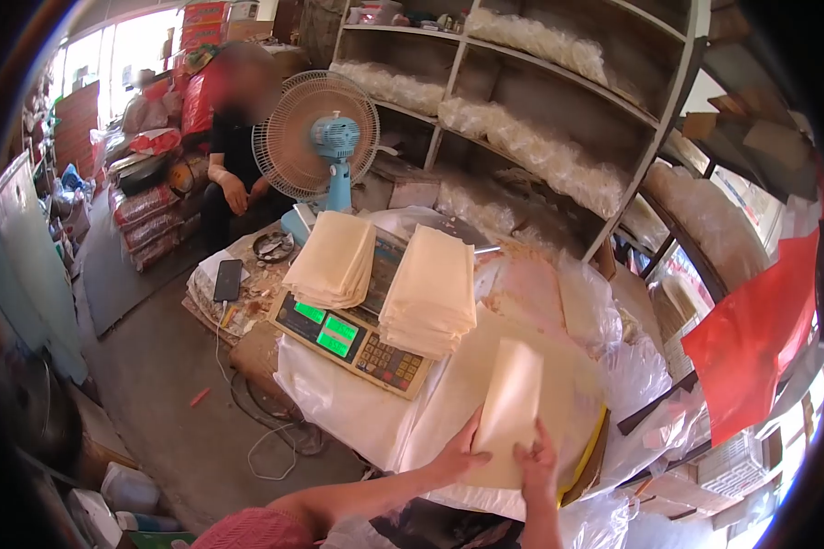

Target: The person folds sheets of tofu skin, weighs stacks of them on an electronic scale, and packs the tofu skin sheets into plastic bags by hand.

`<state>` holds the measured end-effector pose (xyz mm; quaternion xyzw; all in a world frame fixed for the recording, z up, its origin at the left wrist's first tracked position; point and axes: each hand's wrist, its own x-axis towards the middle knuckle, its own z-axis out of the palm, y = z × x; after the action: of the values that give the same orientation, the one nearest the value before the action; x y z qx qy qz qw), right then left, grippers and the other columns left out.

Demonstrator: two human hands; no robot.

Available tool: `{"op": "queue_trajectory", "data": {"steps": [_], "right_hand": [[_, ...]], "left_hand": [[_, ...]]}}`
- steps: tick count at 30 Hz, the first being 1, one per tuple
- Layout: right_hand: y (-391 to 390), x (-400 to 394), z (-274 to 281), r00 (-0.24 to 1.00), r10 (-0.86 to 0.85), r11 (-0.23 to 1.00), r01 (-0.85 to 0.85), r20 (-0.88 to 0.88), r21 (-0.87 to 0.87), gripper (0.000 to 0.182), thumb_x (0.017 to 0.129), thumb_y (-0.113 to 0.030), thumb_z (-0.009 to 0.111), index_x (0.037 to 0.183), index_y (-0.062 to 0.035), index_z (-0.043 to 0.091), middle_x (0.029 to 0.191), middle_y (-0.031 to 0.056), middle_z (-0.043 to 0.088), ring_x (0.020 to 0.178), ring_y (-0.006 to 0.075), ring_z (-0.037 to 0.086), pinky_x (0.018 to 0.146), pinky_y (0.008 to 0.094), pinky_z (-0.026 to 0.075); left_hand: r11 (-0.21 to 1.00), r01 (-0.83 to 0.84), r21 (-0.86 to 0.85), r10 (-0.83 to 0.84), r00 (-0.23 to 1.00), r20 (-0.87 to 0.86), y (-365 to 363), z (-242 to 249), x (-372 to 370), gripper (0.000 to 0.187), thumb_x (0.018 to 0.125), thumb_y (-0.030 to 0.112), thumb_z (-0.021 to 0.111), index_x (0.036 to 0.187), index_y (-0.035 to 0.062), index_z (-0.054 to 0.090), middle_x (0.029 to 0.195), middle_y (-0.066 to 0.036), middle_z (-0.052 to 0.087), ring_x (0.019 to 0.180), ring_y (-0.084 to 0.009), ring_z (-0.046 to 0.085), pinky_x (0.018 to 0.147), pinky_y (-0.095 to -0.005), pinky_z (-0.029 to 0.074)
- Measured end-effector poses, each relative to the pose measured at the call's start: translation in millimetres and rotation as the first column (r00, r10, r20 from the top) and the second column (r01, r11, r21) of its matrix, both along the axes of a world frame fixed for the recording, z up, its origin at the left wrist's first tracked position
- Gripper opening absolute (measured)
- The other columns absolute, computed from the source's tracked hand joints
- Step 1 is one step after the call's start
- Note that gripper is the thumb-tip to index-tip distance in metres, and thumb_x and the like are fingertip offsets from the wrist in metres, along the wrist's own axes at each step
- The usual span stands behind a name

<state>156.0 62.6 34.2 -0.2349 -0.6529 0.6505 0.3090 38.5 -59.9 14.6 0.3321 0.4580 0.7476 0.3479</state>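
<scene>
At eleven o'clock the seated person's head (244, 80) was blurred; at one, the top edge cropped the storage shelves (531, 87). Toward eight, the green displays (338, 336) of the electronic scale (357, 365) were too small to read, and two stacks of pale sheets (428, 291) partly hid its weighing platform (386, 272). At five, the bottom edge cropped the wearer's right forearm (541, 522).

From the right hand (537, 455), a sheet stack (428, 288) is blocking eleven o'clock; the scale (352, 348) is occupying ten; clear plastic (636, 371) is crowding two; the pale covering (572, 366) is leaving passage at one.
</scene>
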Motion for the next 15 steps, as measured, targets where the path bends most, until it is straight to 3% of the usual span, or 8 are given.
{"op": "queue_trajectory", "data": {"steps": [2,4,5,7,10,11,13,15], "right_hand": [[1,-30,61,0.996,0.035,0.993,-0.026,-0.08,0.111,0.06,0.082,0.001,0.056,0.137,0.0044,0.032,0.117,0.0153,0.057,0.103,0.0208,0.057,0.088,0.0294,0.045],[8,-69,100,0.975,0.077,0.995,-0.064,-0.209,0.07,0.059,0.082,0.002,0.055,0.136,0.0038,0.033,0.117,0.0148,0.057,0.103,0.0196,0.058,0.088,0.0295,0.045],[9,-94,121,0.963,0.14,0.989,-0.125,-0.232,0.077,0.058,0.082,0.001,0.056,0.136,0.0033,0.034,0.116,0.0144,0.058,0.102,0.0189,0.058,0.087,0.0291,0.046],[13,-141,148,0.945,0.22,0.975,-0.208,-0.243,0.076,0.058,0.083,-0.001,0.058,0.135,0.0021,0.035,0.114,0.0137,0.059,0.1,0.0177,0.059,0.086,0.0283,0.046],[28,-214,148,0.959,0.258,0.965,-0.251,-0.114,0.07,0.055,0.083,-0.005,0.061,0.134,0.0003,0.039,0.113,0.0128,0.06,0.097,0.0158,0.059,0.083,0.0261,0.047],[28,-233,140,0.95,0.307,0.948,-0.3,-0.056,0.11,0.057,0.082,-0.01,0.063,0.133,0.0,0.04,0.113,0.014,0.06,0.099,0.0182,0.059,0.084,0.0277,0.046],[26,-265,120,0.934,0.357,0.923,-0.354,0.006,0.151,0.058,0.082,-0.016,0.066,0.132,-0.0002,0.041,0.113,0.0152,0.06,0.1,0.0205,0.059,0.086,0.0294,0.046],[16,-276,105,0.939,-0.121,0.685,-0.155,0.321,0.712,0.065,0.079,-0.029,0.069,0.13,-0.0011,0.041,0.12,0.0188,0.055,0.109,0.0261,0.054,0.09,0.034,0.044]], "left_hand": [[0.989,0.084,0.119,-0.099,0.987,0.13,-21,40,-16,0.069,0.083,0.004,0.06,0.142,0.0046,0.024,0.127,-0.009,0.047,0.108,-0.0159,0.05,0.086,-0.0283,0.045],[0.929,-0.242,0.281,0.278,0.956,-0.094,-32,32,-43,0.05,0.086,0.003,0.056,0.133,0.0011,0.037,0.12,-0.009,0.051,0.103,-0.0173,0.053,0.089,-0.0286,0.043],[0.848,-0.433,0.306,0.435,0.898,0.067,-38,28,-55,0.04,0.084,0.001,0.056,0.123,-0.0004,0.047,0.115,-0.01,0.053,0.101,-0.0179,0.053,0.089,-0.0301,0.044],[0.679,-0.711,0.182,0.647,0.697,0.31,-47,21,-84,0.031,0.083,0.001,0.055,0.114,0.0014,0.05,0.106,-0.011,0.054,0.096,-0.0192,0.054,0.091,-0.0322,0.043],[0.513,-0.859,-0.003,0.815,0.485,0.317,-45,1,-124,0.027,0.088,0.01,0.054,0.114,0.0029,0.049,0.106,-0.009,0.054,0.095,-0.0164,0.054,0.086,-0.0274,0.043],[0.507,-0.862,0.005,0.815,0.482,0.32,-44,-1,-135,0.027,0.088,0.01,0.054,0.114,0.0029,0.049,0.106,-0.009,0.054,0.095,-0.0164,0.054,0.086,-0.0274,0.043],[0.78,-0.61,-0.136,0.554,0.573,0.604,-42,-1,-152,0.031,0.093,0.022,0.048,0.115,0.0009,0.048,0.108,-0.012,0.055,0.099,-0.0226,0.055,0.089,-0.0329,0.044],[0.842,-0.539,-0.031,0.424,0.625,0.656,-38,1,-161,0.036,0.094,0.027,0.045,0.117,-0.0007,0.047,0.11,-0.013,0.055,0.102,-0.0249,0.055,0.09,-0.0354,0.045]]}}
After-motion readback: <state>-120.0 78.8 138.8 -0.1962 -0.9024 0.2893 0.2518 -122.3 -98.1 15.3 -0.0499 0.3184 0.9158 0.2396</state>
